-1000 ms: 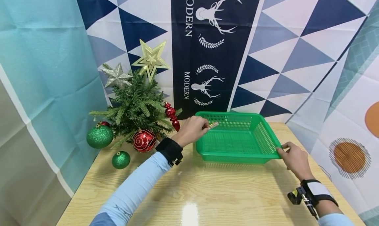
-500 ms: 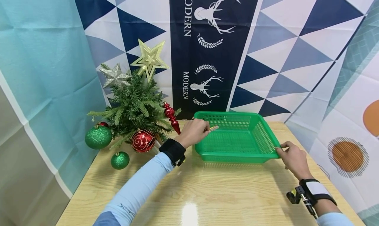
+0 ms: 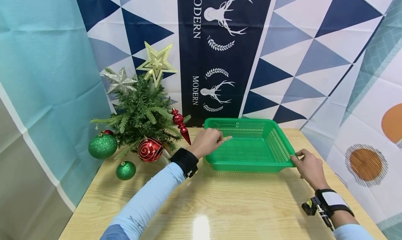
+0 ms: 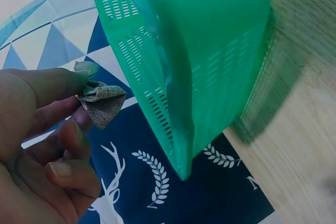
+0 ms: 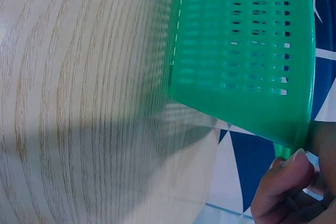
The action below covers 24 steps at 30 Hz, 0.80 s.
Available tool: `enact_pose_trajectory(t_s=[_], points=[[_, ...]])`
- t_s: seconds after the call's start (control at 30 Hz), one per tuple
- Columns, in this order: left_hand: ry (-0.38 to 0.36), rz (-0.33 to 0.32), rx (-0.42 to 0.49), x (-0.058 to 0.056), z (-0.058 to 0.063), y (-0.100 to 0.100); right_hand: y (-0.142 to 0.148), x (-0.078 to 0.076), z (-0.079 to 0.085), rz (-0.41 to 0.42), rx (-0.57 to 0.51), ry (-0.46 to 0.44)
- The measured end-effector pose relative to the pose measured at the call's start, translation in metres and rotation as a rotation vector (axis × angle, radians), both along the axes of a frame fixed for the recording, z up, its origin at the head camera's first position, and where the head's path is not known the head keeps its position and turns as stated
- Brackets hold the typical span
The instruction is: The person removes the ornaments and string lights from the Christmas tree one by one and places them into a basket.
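Note:
My left hand (image 3: 206, 141) is over the left side of a green plastic basket (image 3: 245, 166), just above its rim. Its thumb and finger pinch a small folded scrap of coarse woven fabric (image 4: 104, 103), whose tip (image 3: 226, 138) shows past the fingers in the head view. Most of what the fingers cover is hidden. The right hand (image 3: 311, 167) grips the basket's front right corner, thumb on the rim. In the right wrist view, the curled fingers (image 5: 286, 182) hold that same corner, below the slotted wall.
Left of the basket stands a small Christmas tree (image 3: 141, 110) bearing a gold star (image 3: 157, 62), silver star (image 3: 120, 81), red ball (image 3: 150, 150), red finial ornament (image 3: 180, 124) and green balls (image 3: 103, 145). A patterned cloth (image 3: 289, 51) hangs behind the wooden table (image 3: 238, 205).
My left hand has shifted slightly right and nearer the front over the basket, still pinching the fabric scrap. The right hand keeps its grip on the corner. The head view has drifted a little.

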<state>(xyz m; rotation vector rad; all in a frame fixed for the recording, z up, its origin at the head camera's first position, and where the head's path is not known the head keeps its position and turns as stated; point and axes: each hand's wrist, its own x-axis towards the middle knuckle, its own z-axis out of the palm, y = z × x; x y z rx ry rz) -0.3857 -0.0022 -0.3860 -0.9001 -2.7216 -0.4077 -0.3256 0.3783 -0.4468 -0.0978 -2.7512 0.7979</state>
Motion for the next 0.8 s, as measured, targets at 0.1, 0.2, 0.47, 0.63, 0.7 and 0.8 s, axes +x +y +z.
enact_pose_trajectory(t_s=[0.1,0.2,0.47,0.63,0.7,0.8], points=[[0.002,-0.005,-0.009,0.000,-0.001,0.002,0.001,0.000,-0.001,-0.007,-0.003,0.003],[0.007,-0.007,-0.016,0.000,-0.003,0.004,0.001,0.000,-0.002,-0.010,-0.001,0.007],[-0.001,-0.029,0.012,0.002,-0.011,0.006,0.002,0.000,-0.004,-0.016,-0.006,0.010],[-0.014,-0.031,0.006,0.000,-0.017,0.007,0.001,0.001,-0.005,-0.009,-0.003,0.029],[-0.024,-0.039,0.011,-0.001,-0.018,0.008,0.001,0.001,-0.006,-0.006,0.001,0.037],[-0.038,-0.046,0.022,-0.002,-0.019,0.009,0.002,0.001,-0.006,-0.006,0.004,0.041]])
